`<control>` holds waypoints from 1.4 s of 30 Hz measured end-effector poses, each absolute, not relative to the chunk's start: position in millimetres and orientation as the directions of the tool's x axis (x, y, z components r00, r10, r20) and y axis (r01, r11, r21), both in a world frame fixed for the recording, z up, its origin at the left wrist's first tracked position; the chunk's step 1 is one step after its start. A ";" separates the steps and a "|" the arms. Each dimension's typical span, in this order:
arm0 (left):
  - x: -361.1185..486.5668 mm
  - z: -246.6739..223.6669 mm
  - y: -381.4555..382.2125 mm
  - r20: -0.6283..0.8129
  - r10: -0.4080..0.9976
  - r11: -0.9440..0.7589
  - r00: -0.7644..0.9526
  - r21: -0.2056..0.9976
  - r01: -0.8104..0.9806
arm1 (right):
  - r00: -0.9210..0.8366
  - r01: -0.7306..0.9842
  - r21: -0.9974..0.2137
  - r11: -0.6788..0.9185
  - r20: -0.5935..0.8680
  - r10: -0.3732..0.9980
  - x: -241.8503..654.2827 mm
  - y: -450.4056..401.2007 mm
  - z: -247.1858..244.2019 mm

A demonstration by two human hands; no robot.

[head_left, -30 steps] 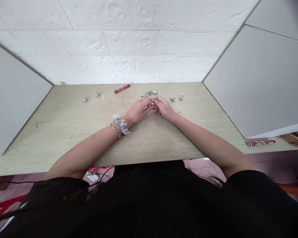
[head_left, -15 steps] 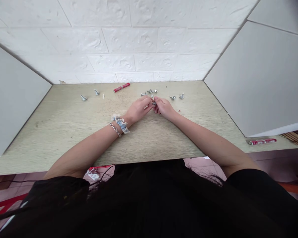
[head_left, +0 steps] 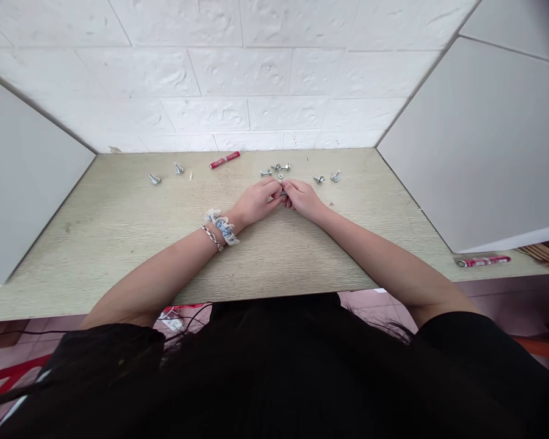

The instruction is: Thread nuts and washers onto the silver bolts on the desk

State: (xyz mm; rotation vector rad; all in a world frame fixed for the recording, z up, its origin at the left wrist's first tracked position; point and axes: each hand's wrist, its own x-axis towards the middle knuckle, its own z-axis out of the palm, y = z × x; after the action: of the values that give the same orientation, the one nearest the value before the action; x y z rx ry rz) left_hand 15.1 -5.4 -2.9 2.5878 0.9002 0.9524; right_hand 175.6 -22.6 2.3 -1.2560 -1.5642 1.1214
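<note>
My left hand (head_left: pixel 257 201) and my right hand (head_left: pixel 302 198) meet above the wooden table (head_left: pixel 256 262), their fingertips pinched round one small metal bolt (head_left: pixel 283 194), mostly hidden by the fingers. Just behind the fingertips lies a small nut (head_left: pixel 280 177). Beside it is a bolt (head_left: pixel 266 173), and further back lie more bolts (head_left: pixel 282 167). Right of my right hand rest a bolt with a nut (head_left: pixel 319 180) and another bolt (head_left: pixel 335 176) standing on its head.
Two bolts, one nearer (head_left: pixel 154 178) and one further back (head_left: pixel 178 168), lie at the left. A red tube (head_left: pixel 224 160) rests near the white brick wall (head_left: pixel 219 73); another red tube (head_left: pixel 484 261) is at the right edge. Pale panels flank the table.
My fingers have shifted slightly around the bolt, which shows less than before. Both hands stay in nearly the same place.
</note>
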 end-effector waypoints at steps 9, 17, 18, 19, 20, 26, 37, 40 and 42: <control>15.0 -5.1 -2.7 0.500 0.612 -0.790 0.612 0.408 0.457 | -0.194 0.335 -0.925 0.179 0.118 0.974 178.4 -21.6 -1.3; 15.0 -4.3 -4.2 0.535 0.603 -0.798 0.592 0.404 0.448 | -0.169 0.243 -0.958 0.150 0.110 0.979 176.6 -23.8 0.5; 14.9 -4.7 -4.0 0.545 0.597 -0.802 0.589 0.402 0.442 | -0.164 0.239 -0.961 0.142 0.104 0.981 176.5 -24.0 0.5; 14.8 -5.2 -3.7 0.554 0.591 -0.807 0.587 0.399 0.436 | -0.162 0.237 -0.962 0.136 0.099 0.982 176.4 -24.0 0.4; 14.7 -5.6 -3.4 0.562 0.584 -0.811 0.586 0.396 0.430 | -0.161 0.234 -0.963 0.132 0.095 0.982 176.3 -24.0 0.2; 14.4 -6.6 -2.6 0.578 0.575 -0.818 0.579 0.382 0.430 | -0.141 0.234 -0.963 0.134 0.102 0.985 177.3 -22.5 -1.5; 14.9 -6.3 -1.4 0.618 0.551 -0.834 0.561 0.377 0.404 | -0.130 0.268 -0.953 0.141 0.109 0.986 178.5 -17.9 -6.5; 15.2 -5.3 -1.8 0.626 0.544 -0.838 0.559 0.375 0.397 | -0.120 0.308 -0.943 0.127 0.094 0.988 178.4 -17.7 -6.1; 15.1 -5.0 -2.1 0.628 0.541 -0.840 0.559 0.373 0.395 | -0.112 0.321 -0.939 0.123 0.091 0.989 178.3 -17.8 -5.5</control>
State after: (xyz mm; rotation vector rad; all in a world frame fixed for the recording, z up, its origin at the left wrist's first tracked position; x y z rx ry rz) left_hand 15.1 -2.1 -5.0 2.6027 0.7901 1.1453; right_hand 178.3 -17.8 -5.5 -1.3166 -1.5742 1.0208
